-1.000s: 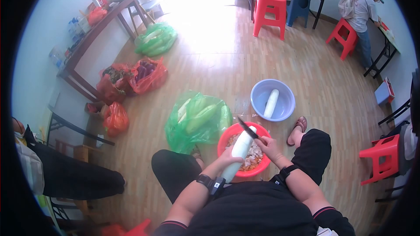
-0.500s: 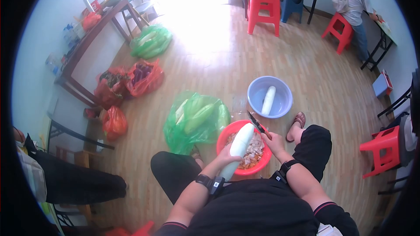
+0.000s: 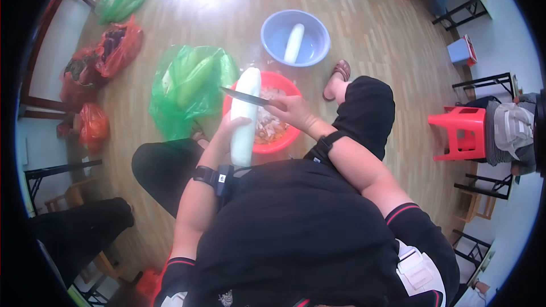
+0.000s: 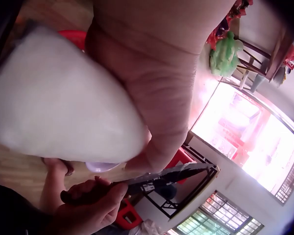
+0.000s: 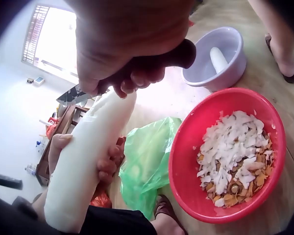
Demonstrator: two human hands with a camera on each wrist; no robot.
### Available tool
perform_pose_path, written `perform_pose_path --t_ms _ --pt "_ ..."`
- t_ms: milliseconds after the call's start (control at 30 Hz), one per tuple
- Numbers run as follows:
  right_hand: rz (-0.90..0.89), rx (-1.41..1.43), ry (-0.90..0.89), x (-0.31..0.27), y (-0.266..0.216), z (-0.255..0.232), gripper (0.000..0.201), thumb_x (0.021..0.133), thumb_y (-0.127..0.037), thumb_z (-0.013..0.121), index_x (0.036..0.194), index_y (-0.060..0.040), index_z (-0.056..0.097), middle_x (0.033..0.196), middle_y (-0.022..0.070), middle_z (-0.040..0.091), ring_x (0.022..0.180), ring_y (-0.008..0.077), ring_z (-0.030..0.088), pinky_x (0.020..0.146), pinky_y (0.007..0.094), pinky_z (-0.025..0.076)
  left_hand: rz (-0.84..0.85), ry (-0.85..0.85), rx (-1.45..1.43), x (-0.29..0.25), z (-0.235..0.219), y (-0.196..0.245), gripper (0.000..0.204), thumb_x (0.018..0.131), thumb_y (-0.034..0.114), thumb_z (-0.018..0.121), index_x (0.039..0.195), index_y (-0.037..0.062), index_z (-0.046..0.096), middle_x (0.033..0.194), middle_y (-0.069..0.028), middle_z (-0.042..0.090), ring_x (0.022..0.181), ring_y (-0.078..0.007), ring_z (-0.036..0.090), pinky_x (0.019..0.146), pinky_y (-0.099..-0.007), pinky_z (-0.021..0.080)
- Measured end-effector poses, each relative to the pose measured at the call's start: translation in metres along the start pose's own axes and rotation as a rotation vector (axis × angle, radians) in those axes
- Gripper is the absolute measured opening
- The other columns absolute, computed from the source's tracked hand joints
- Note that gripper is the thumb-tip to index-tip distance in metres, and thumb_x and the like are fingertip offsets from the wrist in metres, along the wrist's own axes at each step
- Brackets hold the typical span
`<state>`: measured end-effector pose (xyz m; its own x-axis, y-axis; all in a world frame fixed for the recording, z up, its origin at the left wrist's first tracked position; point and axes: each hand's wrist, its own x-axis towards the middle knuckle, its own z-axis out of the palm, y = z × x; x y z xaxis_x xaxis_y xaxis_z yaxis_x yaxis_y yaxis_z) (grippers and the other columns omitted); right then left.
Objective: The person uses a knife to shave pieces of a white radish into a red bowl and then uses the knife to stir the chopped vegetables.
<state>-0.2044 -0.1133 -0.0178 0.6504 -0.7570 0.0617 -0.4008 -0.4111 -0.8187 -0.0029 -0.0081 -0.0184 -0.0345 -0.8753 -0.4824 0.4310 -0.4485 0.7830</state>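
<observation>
My left hand (image 3: 232, 128) grips a long, peeled white radish (image 3: 244, 136) around its lower half, its top pointing up and away from me. My right hand (image 3: 293, 112) holds a knife (image 3: 243, 96) by its dark handle. The blade lies across the radish's upper part in the head view. In the right wrist view shallow cut facets show near the radish's top end. Below stands a red basin (image 5: 186, 196) with white and orange-brown peelings (image 5: 230, 147) inside, partly hidden by the hands in the head view.
Beyond the red basin a bluish basin (image 3: 271, 51) holds another peeled radish (image 3: 294, 44). A green bag (image 3: 170, 111) of long vegetables lies to the left, with red bags (image 3: 118, 51) farther off. My sandalled foot (image 3: 338, 79) is near the bluish basin.
The head view has tilted down and shifted right. The knife, angled off the radish's upper right side half a second ago, now lies across it; the left hand keeps its grip.
</observation>
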Motion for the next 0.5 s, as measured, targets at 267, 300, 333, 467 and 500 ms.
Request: perform_pose_path --t_ms 267,300,333,467,500 --pt "0.011 -0.049 0.012 0.003 0.004 -0.001 0.033 0.083 -0.04 0.065 0.075 -0.0081 0.063 0.066 0.0106 0.062 0.06 0.0275 0.06 0.056 0.0376 0.046 -0.052 -0.039 -0.095 -0.003 0.003 0.004 0.059 0.071 0.024 0.064 0.12 -0.0033 0.046 0.093 -0.0138 0.059 0.077 -0.0219 0.063 0.071 -0.0328 0.055" --pt "0.016 -0.049 0.01 0.005 0.011 0.0 0.033 0.083 -0.04 0.065 0.075 -0.0081 0.063 0.066 0.0106 0.062 0.06 0.0275 0.06 0.056 0.0376 0.046 -0.056 -0.04 -0.097 -0.003 0.002 0.003 0.059 0.071 0.024 0.064 0.12 -0.0033 0.046 0.093 -0.0138 0.059 0.077 -0.0219 0.063 0.071 -0.0328 0.055" --pt "0.102 -0.02 0.08 0.007 0.018 0.0 0.034 0.084 -0.04 0.064 0.076 -0.0073 0.063 0.066 0.0112 0.062 0.06 0.0276 0.061 0.056 0.0372 0.046 -0.048 -0.043 -0.094 -0.003 0.002 0.003 0.059 0.071 0.024 0.064 0.12 -0.0037 0.046 0.093 -0.014 0.059 0.076 -0.0218 0.063 0.07 -0.0328 0.055" --pt "0.277 -0.08 0.143 0.006 0.016 -0.008 0.035 0.085 -0.04 0.064 0.079 -0.0057 0.065 0.067 0.0129 0.062 0.06 0.0281 0.06 0.057 0.0366 0.046 -0.047 -0.03 -0.096 -0.003 0.002 0.002 0.059 0.071 0.025 0.063 0.119 -0.0045 0.047 0.091 -0.014 0.06 0.075 -0.021 0.063 0.068 -0.0324 0.056" --pt "0.291 -0.096 0.128 0.007 0.012 -0.011 0.033 0.085 -0.039 0.064 0.079 -0.0058 0.066 0.066 0.0132 0.062 0.06 0.0278 0.06 0.057 0.0365 0.046 -0.046 -0.03 -0.099 -0.003 0.003 0.002 0.059 0.071 0.025 0.063 0.119 -0.0045 0.047 0.091 -0.014 0.06 0.075 -0.021 0.063 0.068 -0.0324 0.056"
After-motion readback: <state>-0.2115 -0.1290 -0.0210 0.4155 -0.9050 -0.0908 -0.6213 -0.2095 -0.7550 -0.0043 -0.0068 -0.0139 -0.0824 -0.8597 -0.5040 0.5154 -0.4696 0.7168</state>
